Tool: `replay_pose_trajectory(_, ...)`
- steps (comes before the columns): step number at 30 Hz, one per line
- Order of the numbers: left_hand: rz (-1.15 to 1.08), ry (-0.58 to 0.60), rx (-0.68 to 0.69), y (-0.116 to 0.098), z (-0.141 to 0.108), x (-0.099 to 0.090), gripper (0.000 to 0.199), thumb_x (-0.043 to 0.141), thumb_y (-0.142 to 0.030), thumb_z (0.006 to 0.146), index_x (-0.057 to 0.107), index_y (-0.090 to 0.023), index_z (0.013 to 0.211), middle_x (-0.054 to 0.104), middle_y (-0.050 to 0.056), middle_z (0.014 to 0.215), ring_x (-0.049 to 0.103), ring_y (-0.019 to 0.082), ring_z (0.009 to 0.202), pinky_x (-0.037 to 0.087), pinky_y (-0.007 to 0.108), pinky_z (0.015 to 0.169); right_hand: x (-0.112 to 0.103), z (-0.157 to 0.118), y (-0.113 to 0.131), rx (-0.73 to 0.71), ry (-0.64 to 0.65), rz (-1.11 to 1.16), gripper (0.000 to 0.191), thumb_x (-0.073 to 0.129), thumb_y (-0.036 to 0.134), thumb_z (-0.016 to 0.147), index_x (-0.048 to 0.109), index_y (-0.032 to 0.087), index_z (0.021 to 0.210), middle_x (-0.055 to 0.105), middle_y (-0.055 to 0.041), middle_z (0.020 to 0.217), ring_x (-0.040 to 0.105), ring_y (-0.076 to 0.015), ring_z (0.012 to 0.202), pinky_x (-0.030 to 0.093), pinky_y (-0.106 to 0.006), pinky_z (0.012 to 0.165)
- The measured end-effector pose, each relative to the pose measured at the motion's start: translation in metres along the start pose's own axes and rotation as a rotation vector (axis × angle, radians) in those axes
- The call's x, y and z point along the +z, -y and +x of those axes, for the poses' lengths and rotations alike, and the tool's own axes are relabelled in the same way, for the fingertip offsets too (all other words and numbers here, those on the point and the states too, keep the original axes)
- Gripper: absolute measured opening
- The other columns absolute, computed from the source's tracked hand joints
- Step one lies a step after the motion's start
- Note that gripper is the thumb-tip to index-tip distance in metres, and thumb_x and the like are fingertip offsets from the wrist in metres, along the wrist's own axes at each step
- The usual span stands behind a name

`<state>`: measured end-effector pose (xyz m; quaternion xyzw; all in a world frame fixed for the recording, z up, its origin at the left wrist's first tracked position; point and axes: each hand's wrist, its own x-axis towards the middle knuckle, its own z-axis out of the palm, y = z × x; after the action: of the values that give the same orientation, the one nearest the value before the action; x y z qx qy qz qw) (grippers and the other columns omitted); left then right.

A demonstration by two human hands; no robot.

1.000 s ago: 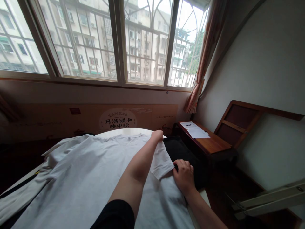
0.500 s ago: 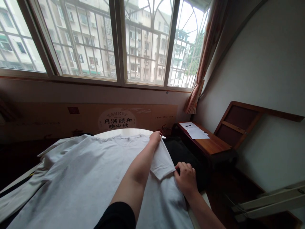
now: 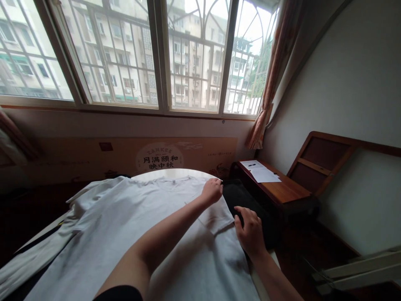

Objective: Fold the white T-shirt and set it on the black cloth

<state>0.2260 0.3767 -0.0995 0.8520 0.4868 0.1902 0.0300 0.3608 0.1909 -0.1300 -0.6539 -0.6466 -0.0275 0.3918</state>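
Observation:
A white T-shirt (image 3: 125,225) lies spread out, its neckline toward the window and its right-hand sleeve folded inward over the body. My left hand (image 3: 213,191) reaches across the shirt to the top of that sleeve, at the shoulder edge. Its fingers are bent together on the cloth, fingertips partly hidden. Beside the sleeve's hem is my right hand (image 3: 249,230), thumb and fingers apart, holding nothing; the thumb is close to the hem corner, and I cannot tell whether it touches. Dark cloth (image 3: 242,196) lies beyond the sleeve.
The round white table (image 3: 166,172) shows its far rim. More light garments (image 3: 40,251) lie at the left. A wooden side table (image 3: 286,188) with papers (image 3: 261,171) stands at the right, next to a folded wooden panel (image 3: 322,156). A printed board (image 3: 194,154) leans under the window.
My right hand has opened, its fingers lifting off the sleeve hem. My left hand has come slightly nearer along the sleeve's top, its forearm lower. The view has shifted a little left.

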Motion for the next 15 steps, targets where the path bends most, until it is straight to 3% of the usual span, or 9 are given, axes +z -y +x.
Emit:
replay_pose_trajectory(4, 0.028, 0.120, -0.027, -0.011, -0.032, 0.020, 0.068, 0.045, -0.052, 0.097, 0.047, -0.005, 0.146, 0.044, 0.021, 0.156, 0.035, 0.034, 0.146, 0.027, 0.044, 0.120, 0.000, 0.001, 0.000, -0.018, -0.017, -0.006, 0.030, 0.044, 0.031, 0.098, 0.067, 0.020, 0.113, 0.071, -0.0084, 0.114, 0.059, -0.0251, 0.109, 0.037, -0.037, 0.094)
replay_pose_trajectory(7, 0.041, 0.164, -0.065, -0.014, -0.040, 0.024, 0.076, 0.039, -0.055, 0.098, 0.037, -0.002, 0.152, 0.033, 0.023, 0.161, 0.027, 0.035, 0.151, 0.021, 0.048, 0.123, 0.002, 0.000, 0.001, -0.030, -0.009, -0.042, 0.030, 0.045, 0.030, 0.098, 0.068, 0.021, 0.116, 0.071, -0.0081, 0.116, 0.058, -0.0249, 0.112, 0.035, -0.038, 0.097)
replay_pose_trajectory(11, 0.065, 0.172, -0.101, -0.024, -0.048, 0.013, 0.075, 0.033, -0.053, 0.100, 0.034, -0.002, 0.154, 0.029, 0.024, 0.163, 0.022, 0.036, 0.153, 0.017, 0.053, 0.123, 0.006, -0.003, 0.003, -0.078, -0.024, -0.096, 0.032, 0.047, 0.027, 0.097, 0.067, 0.020, 0.121, 0.069, -0.0093, 0.124, 0.055, -0.0247, 0.119, 0.031, -0.039, 0.106)
replay_pose_trajectory(15, 0.079, 0.183, -0.052, -0.043, -0.082, -0.001, 0.071, 0.031, -0.053, 0.100, 0.035, -0.007, 0.154, 0.028, 0.023, 0.163, 0.021, 0.036, 0.153, 0.017, 0.055, 0.122, 0.001, -0.003, 0.007, -0.100, -0.041, -0.155, 0.036, 0.047, 0.025, 0.098, 0.064, 0.019, 0.129, 0.064, -0.0124, 0.135, 0.048, -0.0266, 0.132, 0.025, -0.047, 0.115)
